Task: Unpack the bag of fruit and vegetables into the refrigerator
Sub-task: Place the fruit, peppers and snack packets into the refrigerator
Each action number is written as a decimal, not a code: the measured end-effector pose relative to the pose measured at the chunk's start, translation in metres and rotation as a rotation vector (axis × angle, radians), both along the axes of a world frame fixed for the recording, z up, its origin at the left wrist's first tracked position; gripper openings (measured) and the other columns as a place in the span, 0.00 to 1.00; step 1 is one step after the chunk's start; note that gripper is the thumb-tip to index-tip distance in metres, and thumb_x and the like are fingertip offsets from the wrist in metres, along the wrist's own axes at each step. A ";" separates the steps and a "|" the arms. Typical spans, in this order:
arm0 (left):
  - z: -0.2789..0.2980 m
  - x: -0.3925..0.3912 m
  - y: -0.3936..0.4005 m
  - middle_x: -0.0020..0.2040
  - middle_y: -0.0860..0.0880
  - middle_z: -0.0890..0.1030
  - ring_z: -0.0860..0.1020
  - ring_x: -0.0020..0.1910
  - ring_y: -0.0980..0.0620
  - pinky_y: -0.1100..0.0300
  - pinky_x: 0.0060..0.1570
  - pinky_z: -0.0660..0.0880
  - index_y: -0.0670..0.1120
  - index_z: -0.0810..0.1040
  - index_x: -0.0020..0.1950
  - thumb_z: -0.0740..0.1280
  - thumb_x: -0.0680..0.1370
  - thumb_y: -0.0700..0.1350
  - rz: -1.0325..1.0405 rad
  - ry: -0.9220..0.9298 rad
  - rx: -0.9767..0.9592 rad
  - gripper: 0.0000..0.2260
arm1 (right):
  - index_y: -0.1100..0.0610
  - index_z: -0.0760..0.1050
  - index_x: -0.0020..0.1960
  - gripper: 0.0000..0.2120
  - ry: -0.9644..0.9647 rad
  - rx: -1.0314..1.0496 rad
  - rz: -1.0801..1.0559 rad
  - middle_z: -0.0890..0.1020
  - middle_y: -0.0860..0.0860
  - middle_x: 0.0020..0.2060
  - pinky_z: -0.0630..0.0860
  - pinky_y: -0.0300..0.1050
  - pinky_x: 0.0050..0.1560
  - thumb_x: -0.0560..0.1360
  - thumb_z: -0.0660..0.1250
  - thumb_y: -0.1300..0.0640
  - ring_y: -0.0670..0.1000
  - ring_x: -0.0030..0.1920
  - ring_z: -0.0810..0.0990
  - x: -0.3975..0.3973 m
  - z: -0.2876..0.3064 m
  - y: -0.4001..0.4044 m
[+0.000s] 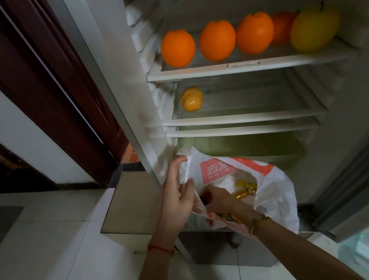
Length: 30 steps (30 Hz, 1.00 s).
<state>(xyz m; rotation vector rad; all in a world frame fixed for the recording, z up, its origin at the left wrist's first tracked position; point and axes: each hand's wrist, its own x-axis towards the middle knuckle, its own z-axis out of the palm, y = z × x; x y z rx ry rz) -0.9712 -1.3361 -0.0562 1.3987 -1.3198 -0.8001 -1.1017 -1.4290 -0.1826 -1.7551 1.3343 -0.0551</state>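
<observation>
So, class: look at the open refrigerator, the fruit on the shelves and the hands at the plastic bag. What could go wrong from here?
1. The oranges on the top shelf sit close to its front edge; a bump might roll one out.
2. The left hand holds only one edge of the plastic bag, so it may sag and spill.
3. The right hand is reaching inside, its grip hidden; an item could slip.

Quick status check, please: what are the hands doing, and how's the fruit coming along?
Left hand holding bag open by its handle. Right hand inside bag; grasp hidden. Oranges on top shelf, yellow pepper below. Nothing blocking.
</observation>
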 end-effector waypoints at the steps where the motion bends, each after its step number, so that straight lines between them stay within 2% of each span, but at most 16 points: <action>1: 0.000 0.000 0.000 0.44 0.45 0.77 0.81 0.32 0.60 0.63 0.31 0.79 0.59 0.68 0.62 0.60 0.81 0.31 0.000 -0.008 -0.004 0.23 | 0.42 0.72 0.50 0.12 0.030 -0.030 0.028 0.78 0.40 0.45 0.78 0.46 0.56 0.71 0.72 0.45 0.46 0.51 0.78 0.002 0.001 0.000; 3: 0.000 0.000 0.000 0.46 0.44 0.78 0.80 0.32 0.59 0.62 0.32 0.80 0.61 0.68 0.62 0.60 0.81 0.32 0.006 -0.015 -0.001 0.24 | 0.45 0.74 0.53 0.11 0.045 -0.058 0.056 0.78 0.42 0.48 0.77 0.48 0.60 0.73 0.72 0.47 0.48 0.53 0.79 0.003 0.003 0.001; 7: 0.000 0.001 0.002 0.34 0.51 0.80 0.79 0.25 0.53 0.54 0.30 0.81 0.62 0.67 0.63 0.60 0.81 0.32 -0.003 0.000 0.018 0.25 | 0.44 0.72 0.53 0.13 0.020 -0.047 0.044 0.77 0.42 0.48 0.76 0.47 0.60 0.72 0.72 0.50 0.49 0.54 0.78 -0.003 0.011 0.003; 8: 0.001 0.000 0.003 0.34 0.51 0.81 0.79 0.25 0.51 0.54 0.29 0.82 0.62 0.67 0.63 0.60 0.81 0.32 -0.009 0.011 0.017 0.24 | 0.43 0.72 0.54 0.15 0.005 -0.041 0.039 0.77 0.42 0.49 0.76 0.47 0.61 0.72 0.73 0.50 0.48 0.54 0.77 -0.007 0.013 0.003; 10: 0.003 -0.001 0.004 0.40 0.51 0.83 0.81 0.28 0.49 0.54 0.29 0.82 0.61 0.67 0.63 0.60 0.81 0.32 -0.021 0.023 0.003 0.23 | 0.44 0.71 0.57 0.19 -0.042 -0.009 0.000 0.77 0.42 0.50 0.75 0.46 0.61 0.70 0.74 0.50 0.47 0.55 0.76 -0.017 0.022 0.004; 13: 0.009 -0.004 0.004 0.51 0.49 0.81 0.83 0.33 0.55 0.62 0.30 0.80 0.57 0.66 0.65 0.60 0.82 0.33 -0.046 0.047 -0.012 0.20 | 0.47 0.70 0.59 0.29 -0.107 0.011 -0.121 0.77 0.42 0.51 0.74 0.41 0.57 0.64 0.78 0.44 0.46 0.55 0.76 -0.036 0.037 0.004; 15: 0.011 -0.005 0.003 0.54 0.48 0.80 0.83 0.32 0.55 0.62 0.30 0.80 0.56 0.66 0.65 0.60 0.82 0.33 -0.059 0.063 -0.014 0.20 | 0.48 0.72 0.60 0.32 -0.089 -0.099 -0.163 0.79 0.43 0.53 0.76 0.42 0.56 0.61 0.77 0.39 0.46 0.55 0.79 -0.048 0.046 0.001; 16: 0.011 -0.006 0.003 0.55 0.48 0.79 0.83 0.32 0.55 0.60 0.30 0.80 0.57 0.66 0.65 0.60 0.82 0.33 -0.067 0.069 -0.018 0.20 | 0.48 0.74 0.61 0.31 -0.089 -0.160 -0.163 0.80 0.43 0.53 0.77 0.44 0.58 0.61 0.77 0.40 0.46 0.55 0.79 -0.054 0.049 -0.001; 18: 0.009 -0.008 0.000 0.59 0.52 0.77 0.82 0.31 0.53 0.53 0.31 0.82 0.58 0.66 0.65 0.60 0.81 0.34 -0.071 0.064 -0.026 0.21 | 0.50 0.74 0.62 0.29 -0.211 -0.120 -0.184 0.81 0.46 0.55 0.78 0.48 0.60 0.64 0.78 0.46 0.47 0.57 0.79 -0.069 0.063 -0.001; 21: 0.007 -0.012 -0.003 0.54 0.51 0.80 0.80 0.29 0.47 0.39 0.33 0.81 0.59 0.67 0.65 0.61 0.81 0.35 -0.069 0.052 -0.019 0.21 | 0.52 0.76 0.61 0.25 -0.405 -0.036 -0.218 0.81 0.50 0.55 0.78 0.50 0.60 0.66 0.78 0.51 0.50 0.58 0.79 -0.088 0.091 0.004; 25: 0.012 -0.017 -0.006 0.45 0.49 0.81 0.79 0.28 0.41 0.37 0.33 0.79 0.60 0.67 0.64 0.61 0.81 0.33 -0.063 0.040 -0.021 0.22 | 0.56 0.77 0.60 0.22 -0.573 -0.078 -0.317 0.83 0.54 0.54 0.80 0.47 0.57 0.68 0.78 0.56 0.54 0.58 0.81 -0.101 0.130 0.002; 28: 0.015 -0.020 -0.007 0.45 0.67 0.80 0.79 0.29 0.37 0.38 0.33 0.80 0.56 0.66 0.66 0.60 0.81 0.32 -0.067 0.049 -0.006 0.22 | 0.56 0.75 0.61 0.20 -0.668 -0.229 -0.393 0.81 0.53 0.55 0.79 0.40 0.51 0.71 0.76 0.57 0.51 0.57 0.81 -0.101 0.161 -0.002; 30: 0.015 -0.021 -0.008 0.49 0.68 0.79 0.80 0.28 0.42 0.39 0.32 0.80 0.57 0.66 0.65 0.61 0.81 0.32 -0.070 0.061 -0.008 0.22 | 0.55 0.73 0.62 0.22 -0.667 -0.381 -0.458 0.80 0.49 0.55 0.78 0.36 0.50 0.71 0.75 0.55 0.46 0.56 0.79 -0.094 0.180 -0.008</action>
